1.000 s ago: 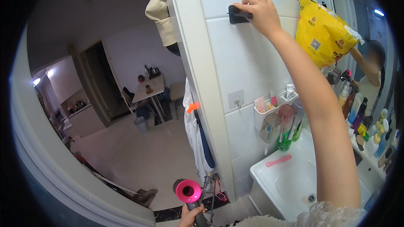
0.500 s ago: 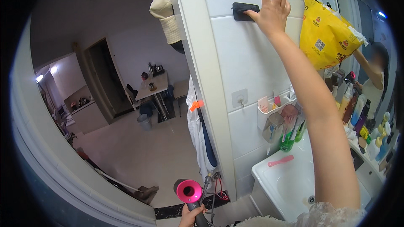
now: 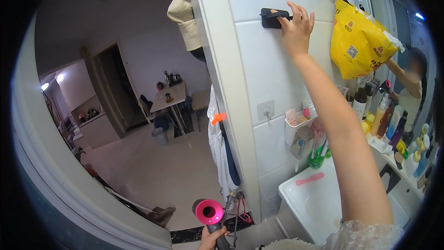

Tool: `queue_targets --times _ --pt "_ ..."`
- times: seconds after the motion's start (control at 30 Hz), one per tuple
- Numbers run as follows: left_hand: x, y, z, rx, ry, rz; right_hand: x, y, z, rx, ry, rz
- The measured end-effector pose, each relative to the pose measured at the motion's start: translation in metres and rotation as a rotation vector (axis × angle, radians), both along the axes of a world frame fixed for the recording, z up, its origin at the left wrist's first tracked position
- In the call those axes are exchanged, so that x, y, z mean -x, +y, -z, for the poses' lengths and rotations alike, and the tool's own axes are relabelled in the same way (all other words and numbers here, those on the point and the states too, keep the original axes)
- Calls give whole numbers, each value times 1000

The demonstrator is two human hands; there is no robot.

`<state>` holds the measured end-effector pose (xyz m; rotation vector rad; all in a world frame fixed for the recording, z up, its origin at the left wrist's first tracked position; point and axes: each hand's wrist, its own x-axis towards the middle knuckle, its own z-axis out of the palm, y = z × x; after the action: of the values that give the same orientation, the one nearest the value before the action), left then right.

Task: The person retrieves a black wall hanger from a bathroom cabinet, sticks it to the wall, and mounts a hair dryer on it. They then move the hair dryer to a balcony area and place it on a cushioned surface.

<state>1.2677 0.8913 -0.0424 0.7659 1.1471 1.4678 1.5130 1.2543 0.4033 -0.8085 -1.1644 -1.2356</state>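
My left hand [image 3: 212, 238] is wrapped round the dark handle of a hair dryer [image 3: 209, 212], low in the view. The dryer's round pink-rimmed end faces up. My right arm reaches far up to a small black wall holder [image 3: 271, 18] on the white tiles. There my right hand [image 3: 297, 30] pinches a dark bar on the holder's front between thumb and fingers. Part of that bar is hidden by the fingers. The dryer's grey cord [image 3: 228, 210] runs up beside its head toward the wall edge.
A yellow plastic bag [image 3: 358, 41] hangs right of my right hand. Below are a white wall caddy [image 3: 292, 132], a sink [image 3: 296, 196] with a pink comb-like piece [image 3: 310, 179], and several bottles on a ledge by the mirror. Left of the door frame [image 3: 226, 78] lies a room with a table [image 3: 171, 99].
My right hand has moved slightly down, its fingers curling in, and a bar now stands out from the black holder. My left hand still holds the hair dryer, nearly unmoved.
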Motion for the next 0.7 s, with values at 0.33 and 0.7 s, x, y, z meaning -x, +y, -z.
queue_targets --times 0.33,0.7 --pt "6 0 -3 -8 -10 15 40 17 27 136 29 -808" --pt "12 2 10 -11 -56 27 41 -6 21 171 162 -839"
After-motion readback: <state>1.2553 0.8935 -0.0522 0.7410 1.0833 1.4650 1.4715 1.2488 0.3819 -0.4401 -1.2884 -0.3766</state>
